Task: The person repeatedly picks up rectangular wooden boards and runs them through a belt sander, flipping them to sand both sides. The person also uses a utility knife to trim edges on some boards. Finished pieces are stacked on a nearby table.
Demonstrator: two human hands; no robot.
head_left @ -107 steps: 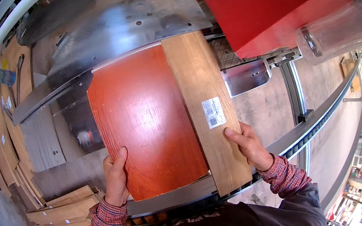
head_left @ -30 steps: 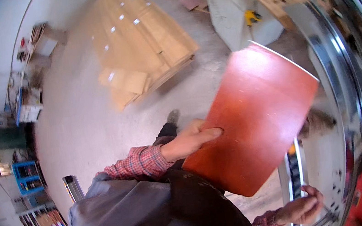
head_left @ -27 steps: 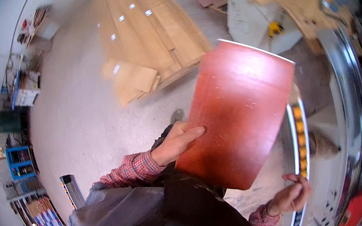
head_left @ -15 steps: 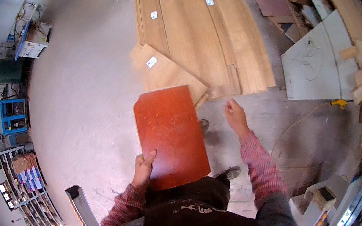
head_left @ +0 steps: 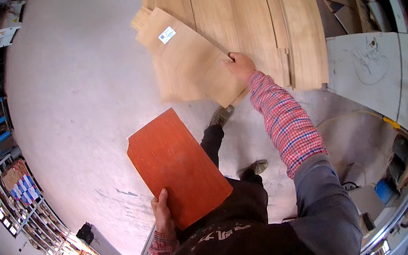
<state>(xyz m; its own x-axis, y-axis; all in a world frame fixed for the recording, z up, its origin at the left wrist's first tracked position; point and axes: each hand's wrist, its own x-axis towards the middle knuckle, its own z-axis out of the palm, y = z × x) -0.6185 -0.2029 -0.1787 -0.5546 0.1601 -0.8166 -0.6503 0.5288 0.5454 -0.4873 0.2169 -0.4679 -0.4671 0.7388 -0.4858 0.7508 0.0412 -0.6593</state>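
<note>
My left hand (head_left: 162, 212) is closed on the lower left edge of a flat reddish-brown board (head_left: 178, 167), thumb on top and the other fingers hidden beneath. One corner of that board is cut off at a slant. Farther off, my right hand (head_left: 241, 66) grips the edge of a pale wood veneer sheet (head_left: 187, 46), its fingertips partly hidden. This sheet lies askew, carries a small white label (head_left: 166, 34), and rests over the near end of several long wood veneer strips (head_left: 228, 4).
A white panel (head_left: 363, 74) with pencil scribbles lies at the right, near a yellow-handled tool (head_left: 392, 123) on a cord. Wood offcuts lean farther right. My shoes (head_left: 221, 117) stand on the concrete floor between board and sheets. A shelf rack (head_left: 26, 199) stands at the left.
My right hand has reached forward and taken hold of the veneer sheet's edge. The reddish board has swung left and tilted in my left hand. The whole view has shifted.
</note>
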